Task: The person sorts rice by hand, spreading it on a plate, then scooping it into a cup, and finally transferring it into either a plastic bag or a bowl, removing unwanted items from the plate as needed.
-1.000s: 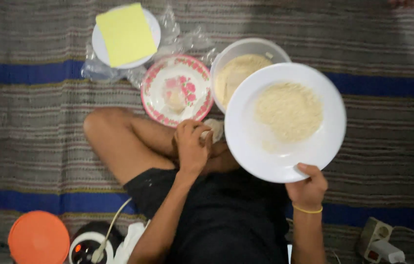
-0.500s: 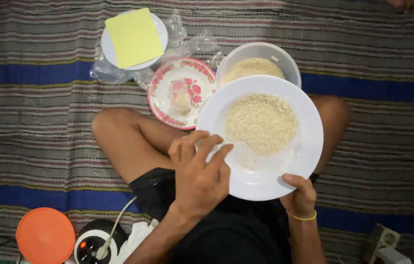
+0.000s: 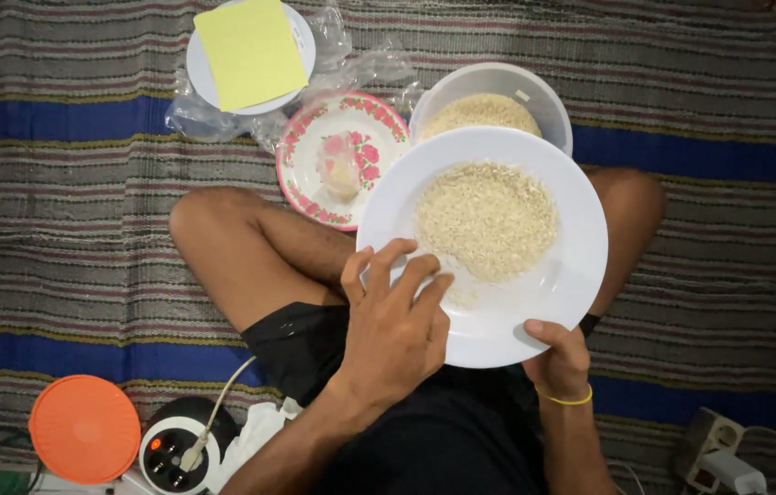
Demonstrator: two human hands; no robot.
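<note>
Striped woven mat [image 3: 85, 174] covers the floor; person sits cross-legged on it.

Head view: white plate [image 3: 553, 302] of rice [image 3: 487, 220] has come in over the lap since a second ago, when it sat further toward the round tub. Right hand [image 3: 560, 362] clamped on its near rim, thumb on top. Left hand [image 3: 394, 321] has risen from the knee; fingers apart, tips resting on the plate's left rim, holding nothing. Picking-over looks about to start.

Edges: plate overlaps round tub [image 3: 548, 96] behind it; flowered plate [image 3: 301, 174] just beside its left rim. Orange lid [image 3: 85, 428] well apart, near-left. Open mat far right of the plate.
</note>
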